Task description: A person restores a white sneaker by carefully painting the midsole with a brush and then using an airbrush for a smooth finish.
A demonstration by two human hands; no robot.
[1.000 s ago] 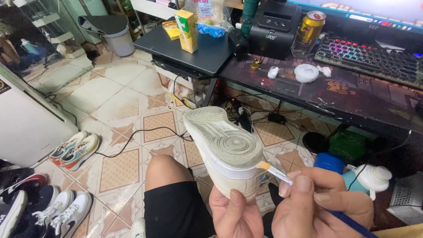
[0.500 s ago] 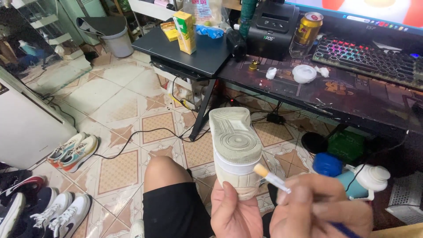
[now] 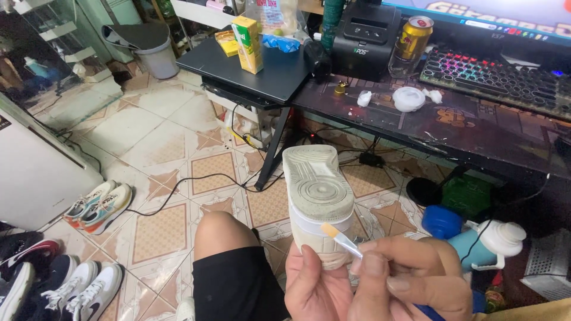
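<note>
My left hand (image 3: pixel 318 288) grips a white sneaker (image 3: pixel 318 196) by its upper, sole facing up and toe pointing away from me. My right hand (image 3: pixel 410 282) pinches a small flat brush (image 3: pixel 342 238). Its pale bristle tip rests against the side of the shoe's midsole near the heel. The brush's blue handle runs down behind my fingers. My bare knee (image 3: pixel 220 229) and black shorts sit just left of the hands.
A dark desk (image 3: pixel 428 128) ahead carries a lit keyboard (image 3: pixel 493 74), a can (image 3: pixel 414 37), a black printer (image 3: pixel 364 38) and a white lid. A yellow carton (image 3: pixel 248 35) stands on a low black table. Cables cross the tiled floor; several sneakers (image 3: pixel 98 205) lie left. A blue-capped bottle (image 3: pixel 476 238) stands right.
The sneaker has turned from a leftward tilt to pointing straight away. The brush tip has slid from the right edge onto the midsole side near the heel.
</note>
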